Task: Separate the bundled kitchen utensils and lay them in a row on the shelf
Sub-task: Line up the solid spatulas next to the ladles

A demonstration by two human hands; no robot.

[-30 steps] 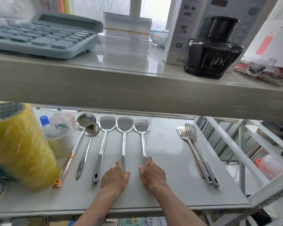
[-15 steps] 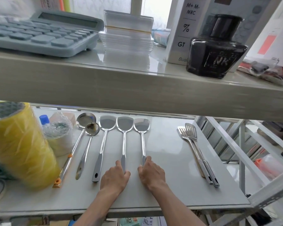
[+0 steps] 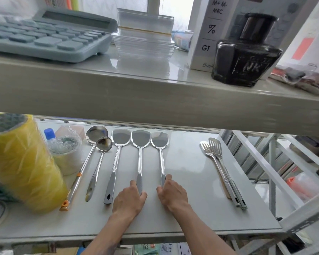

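**Two hands on turner handles, utensils lined on the shelf**

The middle turner (image 3: 140,144) is the landmark here. It lies flat on the lower shelf (image 3: 188,214), blade away from the person, handle toward them. The left hand (image 3: 128,200) covers the near end of its handle, fingers curled over the steel and knuckles up. Just right of it lies a second turner (image 3: 160,142), parallel and apart; the right hand (image 3: 173,196) grips the near end of that handle, thumb on one side and fingers curled on the other. The two hands sit side by side with a gap between them.

Just left of the middle turner lies a third turner (image 3: 120,139), untouched, its handle end with a hanging hole clear of the left hand. Further left come a small ladle (image 3: 103,144) and a larger ladle (image 3: 96,132) with orange fittings; their bowls overlap. Well to the right of the middle turner, two slotted spatulas (image 3: 215,148) lie together, one on the other.

Far left of the row stand a yellow tape roll (image 3: 24,166) and a wrapped bottle (image 3: 66,150). On the upper shelf sit a calculator (image 3: 50,34) and an ink bottle (image 3: 247,52).
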